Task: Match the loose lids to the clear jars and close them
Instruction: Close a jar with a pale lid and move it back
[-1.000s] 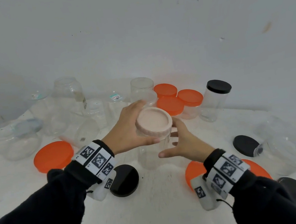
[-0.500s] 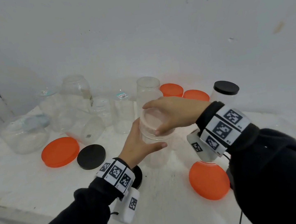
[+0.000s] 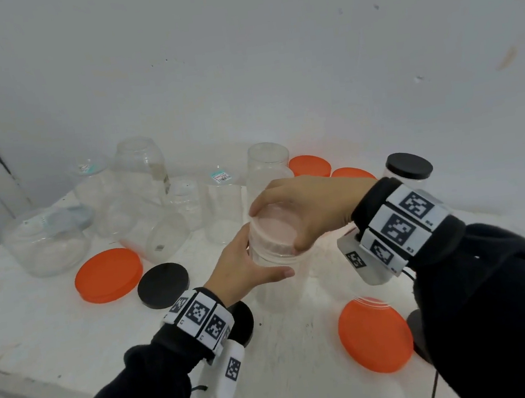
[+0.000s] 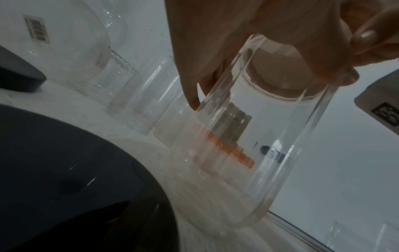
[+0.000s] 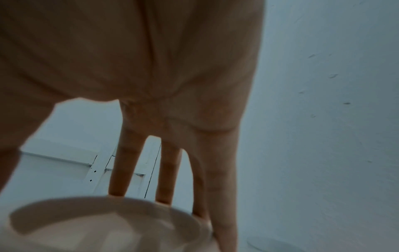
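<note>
A clear jar (image 3: 277, 283) (image 4: 254, 153) stands on the white table (image 3: 54, 329), centre. A pale translucent lid (image 3: 275, 229) (image 5: 103, 221) sits on its mouth. My left hand (image 3: 247, 267) (image 4: 215, 56) grips the jar just under the lid, thumb across the front. My right hand (image 3: 302, 207) reaches over from the right and grips the lid's rim with thumb and fingers (image 5: 121, 170). Loose orange lids (image 3: 108, 275) (image 3: 374, 334) and black lids (image 3: 163, 285) (image 4: 71, 179) lie around the jar.
Several open clear jars (image 3: 142, 181) and a wide bowl-shaped jar (image 3: 44, 241) crowd the back left. Two orange-lidded jars (image 3: 309, 166) and a black-lidded jar (image 3: 410, 167) stand at the back right by the wall. The table's front edge runs below my arms.
The right hand went from beside the jar to over the lid and now grips its rim. The left hand dropped from the lid to the jar's body. The camera shifted left.
</note>
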The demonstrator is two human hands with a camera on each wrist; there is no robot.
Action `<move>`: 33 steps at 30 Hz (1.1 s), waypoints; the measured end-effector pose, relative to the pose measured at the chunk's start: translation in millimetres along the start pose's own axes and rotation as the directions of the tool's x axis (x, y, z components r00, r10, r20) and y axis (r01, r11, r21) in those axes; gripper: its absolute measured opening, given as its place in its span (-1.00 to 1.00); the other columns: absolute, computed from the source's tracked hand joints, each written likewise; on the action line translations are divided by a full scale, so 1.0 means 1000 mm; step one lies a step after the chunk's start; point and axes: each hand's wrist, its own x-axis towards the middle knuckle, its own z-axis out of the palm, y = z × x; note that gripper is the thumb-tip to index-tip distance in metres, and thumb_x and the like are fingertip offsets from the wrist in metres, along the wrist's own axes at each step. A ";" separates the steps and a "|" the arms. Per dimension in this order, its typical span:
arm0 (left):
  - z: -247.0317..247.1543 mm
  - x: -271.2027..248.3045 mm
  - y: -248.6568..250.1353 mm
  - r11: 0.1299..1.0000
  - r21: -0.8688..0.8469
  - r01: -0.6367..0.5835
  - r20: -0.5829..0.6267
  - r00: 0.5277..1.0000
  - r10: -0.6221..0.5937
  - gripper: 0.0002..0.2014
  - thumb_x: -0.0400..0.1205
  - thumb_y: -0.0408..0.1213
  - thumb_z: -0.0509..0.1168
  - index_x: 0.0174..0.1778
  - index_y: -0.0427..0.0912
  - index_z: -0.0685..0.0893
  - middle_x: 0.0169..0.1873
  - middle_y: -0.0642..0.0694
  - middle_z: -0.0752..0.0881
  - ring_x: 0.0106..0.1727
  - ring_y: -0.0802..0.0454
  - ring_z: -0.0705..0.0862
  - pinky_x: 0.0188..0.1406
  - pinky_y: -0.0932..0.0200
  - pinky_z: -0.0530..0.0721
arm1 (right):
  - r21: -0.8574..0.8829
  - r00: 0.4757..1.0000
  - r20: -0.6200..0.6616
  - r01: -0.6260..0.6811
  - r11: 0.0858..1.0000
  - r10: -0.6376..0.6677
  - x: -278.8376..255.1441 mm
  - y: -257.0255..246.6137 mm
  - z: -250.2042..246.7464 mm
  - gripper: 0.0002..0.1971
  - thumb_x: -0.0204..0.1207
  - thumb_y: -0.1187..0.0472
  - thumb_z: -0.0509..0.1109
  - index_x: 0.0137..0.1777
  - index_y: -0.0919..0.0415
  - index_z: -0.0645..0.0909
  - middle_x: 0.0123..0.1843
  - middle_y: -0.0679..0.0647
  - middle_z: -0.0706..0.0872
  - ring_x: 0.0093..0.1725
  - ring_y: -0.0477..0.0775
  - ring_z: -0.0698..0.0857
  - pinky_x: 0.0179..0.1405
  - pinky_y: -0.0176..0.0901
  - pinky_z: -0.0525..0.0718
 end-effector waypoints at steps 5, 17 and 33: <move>-0.004 0.001 0.000 1.000 -0.025 -0.015 0.051 0.999 0.016 -0.12 0.03 0.04 0.60 0.31 0.14 0.45 0.20 0.16 0.65 0.23 0.35 0.58 0.12 0.47 0.51 | 0.032 0.998 0.027 0.051 0.998 -0.051 -0.001 0.002 -0.002 -0.25 0.22 0.23 0.58 0.41 -0.17 0.40 0.33 -0.12 0.43 0.29 -0.09 0.43 0.29 -0.08 0.51; -0.008 0.004 -0.001 1.000 -0.007 -0.003 0.099 0.995 0.003 -0.19 0.03 0.01 0.61 0.24 0.16 0.49 0.17 0.14 0.68 0.25 0.28 0.60 0.28 0.25 0.52 | 0.007 0.991 0.081 0.108 0.994 -0.108 0.002 0.004 -0.003 -0.26 0.21 0.26 0.58 0.39 -0.16 0.40 0.33 -0.12 0.43 0.28 -0.06 0.45 0.27 0.02 0.54; -0.009 0.005 -0.002 1.000 0.018 -0.009 0.118 0.993 0.007 -0.19 0.06 0.03 0.61 0.25 0.18 0.46 0.19 0.12 0.66 0.27 0.25 0.59 0.33 0.18 0.51 | -0.021 0.990 0.115 0.085 0.996 -0.082 0.008 0.004 0.002 -0.25 0.22 0.22 0.59 0.39 -0.20 0.39 0.33 -0.09 0.43 0.28 -0.01 0.47 0.25 0.07 0.56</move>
